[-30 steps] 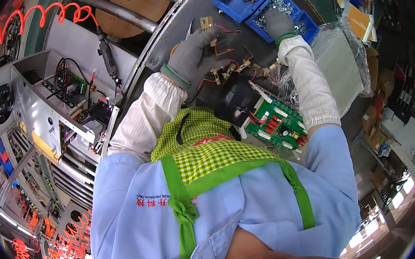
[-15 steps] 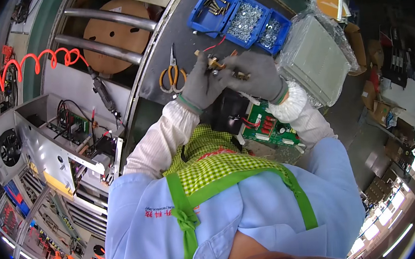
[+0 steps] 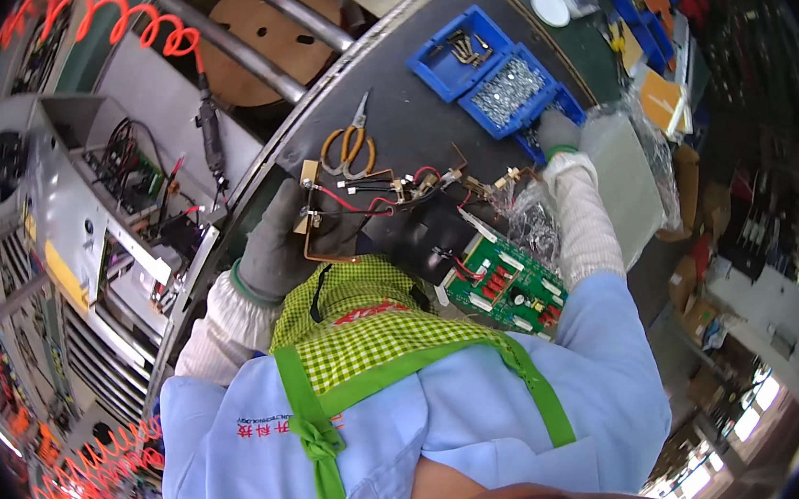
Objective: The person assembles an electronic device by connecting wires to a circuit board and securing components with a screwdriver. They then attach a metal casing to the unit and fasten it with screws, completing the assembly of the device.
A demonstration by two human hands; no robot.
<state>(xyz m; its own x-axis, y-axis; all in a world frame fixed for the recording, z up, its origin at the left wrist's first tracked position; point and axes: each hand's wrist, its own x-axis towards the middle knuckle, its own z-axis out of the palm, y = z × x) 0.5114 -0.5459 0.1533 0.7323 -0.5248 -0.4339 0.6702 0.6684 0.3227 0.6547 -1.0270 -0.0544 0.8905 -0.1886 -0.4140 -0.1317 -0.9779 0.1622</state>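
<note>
My left hand (image 3: pixel 279 251), in a grey glove, grips a copper bracket assembly (image 3: pixel 357 205) with red and black wires, held just above the dark bench (image 3: pixel 407 128). My right hand (image 3: pixel 556 130), also gloved, reaches out to the right and rests at the edge of a blue bin (image 3: pixel 536 145); its fingertips are hidden. A black block (image 3: pixel 436 231) and a green circuit board (image 3: pixel 504 283) with red parts lie close to my chest, between my arms. A crumpled clear plastic bag (image 3: pixel 533 217) sits beside my right forearm.
Orange-handled scissors (image 3: pixel 346 144) lie on the bench above the assembly. Blue bins hold screws (image 3: pixel 511 88) and metal parts (image 3: pixel 457 50). A grey open chassis with wiring (image 3: pixel 114 181) stands at the left, under a red coiled hose (image 3: pixel 108 18). A clear tray (image 3: pixel 628 179) sits at the right.
My right hand has left the assembly and moved right to the blue bin. My left hand keeps the wired bracket, now lower and nearer my chest.
</note>
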